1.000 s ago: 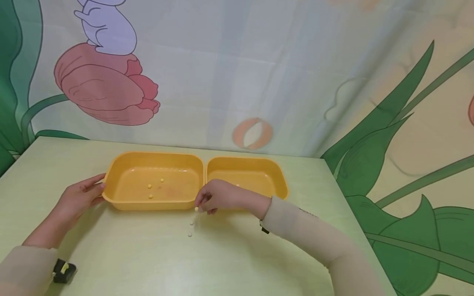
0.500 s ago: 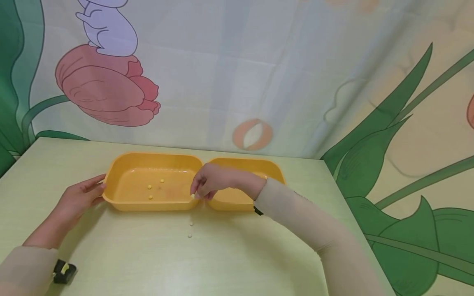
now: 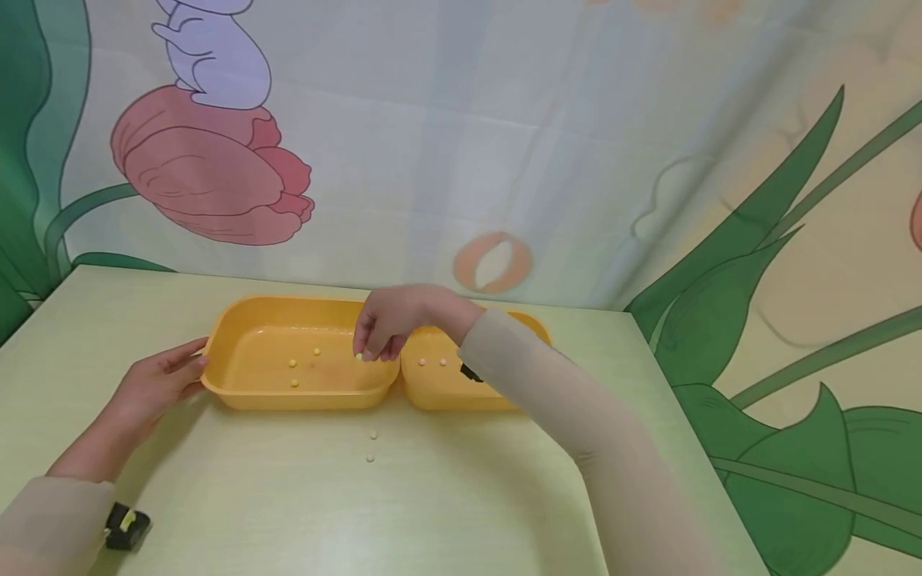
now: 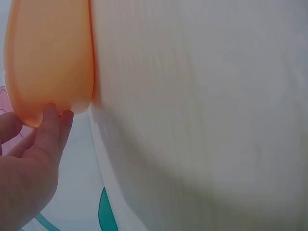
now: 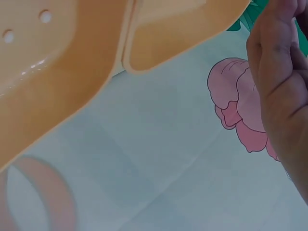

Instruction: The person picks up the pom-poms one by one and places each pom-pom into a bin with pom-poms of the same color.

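Note:
In the head view my left hand [image 3: 160, 380] touches the outer left end of a yellow plastic tray [image 3: 295, 400], with its fingers against the wall and rim. The left wrist view shows those fingertips on the outside of the same tray [image 4: 57, 57]. Above the tray's right part, my right hand [image 3: 392, 320] pinches a small yellow ball [image 3: 359, 357] between thumb and fingertips. Several similar balls lie on the tray floor, among them one yellow ball [image 3: 294, 383]. In the right wrist view the right hand [image 5: 284, 72] shows only partly, its fingertips out of frame.
A second yellow tray [image 3: 461, 398] adjoins on the right, holding small pale pinkish balls [image 3: 442, 362]; the right forearm partly covers it. Two whitish balls, including one ball [image 3: 373, 435], lie on the table [image 3: 302, 496] before the trays. A printed curtain [image 3: 403, 160] hangs behind.
My right hand has risen from in front of the trays and moved back and left over the left tray, carrying the yellow ball. The left hand stays at the tray's end.

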{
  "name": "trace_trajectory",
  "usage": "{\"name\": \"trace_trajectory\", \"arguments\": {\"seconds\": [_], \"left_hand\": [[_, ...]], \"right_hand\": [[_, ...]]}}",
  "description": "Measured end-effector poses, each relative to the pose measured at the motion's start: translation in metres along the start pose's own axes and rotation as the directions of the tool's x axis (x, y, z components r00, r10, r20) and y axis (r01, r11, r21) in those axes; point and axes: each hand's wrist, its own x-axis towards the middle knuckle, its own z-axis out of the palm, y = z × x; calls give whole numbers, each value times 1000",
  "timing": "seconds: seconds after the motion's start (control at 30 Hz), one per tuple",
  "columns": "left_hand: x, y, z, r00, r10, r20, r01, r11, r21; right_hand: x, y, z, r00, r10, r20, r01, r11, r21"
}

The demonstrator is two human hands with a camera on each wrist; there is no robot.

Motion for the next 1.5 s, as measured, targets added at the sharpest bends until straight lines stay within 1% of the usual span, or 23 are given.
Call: {"name": "trace_trajectory", "arguments": {"seconds": [0.1, 0.2, 0.3, 0.43, 0.57, 0.67, 0.9, 1.03, 1.17, 1.3, 1.4, 1.43, 1.5], "left_hand": [[-1, -2, -2, 1000, -12, -5, 13, 1000, 12], [-2, -4, -4, 1000, -16, -7, 16, 1000, 0], [-4, -5, -6, 1000, -25, -9, 25, 1000, -14], [-4, -5, -6, 1000, -15, -9, 15, 1000, -21], [-3, -5, -6, 1000, 17, -5, -17, 999, -29], [-3, -5, -6, 1000, 27, -5, -27, 999, -25], [-2, -4, -6, 1000, 8, -8, -8, 1000, -10], [-2, -4, -5, 1000, 12, -7, -12, 1000, -6], [-2, -5, -4, 1000, 26, -8, -26, 1000, -5], [-1, -5, -3, 1000, 27, -2, -27, 1000, -2], [0, -5, -2, 1000, 27, -3, -27, 1000, 10], [0, -4, -2, 1000, 25, -3, -25, 1000, 14], [1, -4, -2, 1000, 25, -4, -25, 1000, 18]], "right_hand": [[10, -9, -6, 999, 16, 33, -17, 1000, 10], [21, -18, -11, 998, 21, 55, -22, 1000, 9], [32, -26, -15, 996, 43, 75, -44, 999, 3], [46, -33, -21, 992, 70, 104, -69, 998, -5], [59, -37, -24, 989, 95, 117, -95, 995, -7], [67, -39, -25, 985, 125, 121, -126, 992, 1], [85, -38, -22, 970, 175, 169, -185, 982, 40], [97, -34, -18, 965, 198, 173, -216, 972, 91], [106, -31, -13, 955, 251, 161, -274, 952, 140], [110, -29, -9, 931, 338, 136, -358, 919, 166], [111, -28, -7, 920, 369, 132, -389, 899, 202], [111, -28, -7, 916, 379, 130, -400, 890, 219], [111, -26, -6, 903, 411, 124, -429, 862, 269]]}}
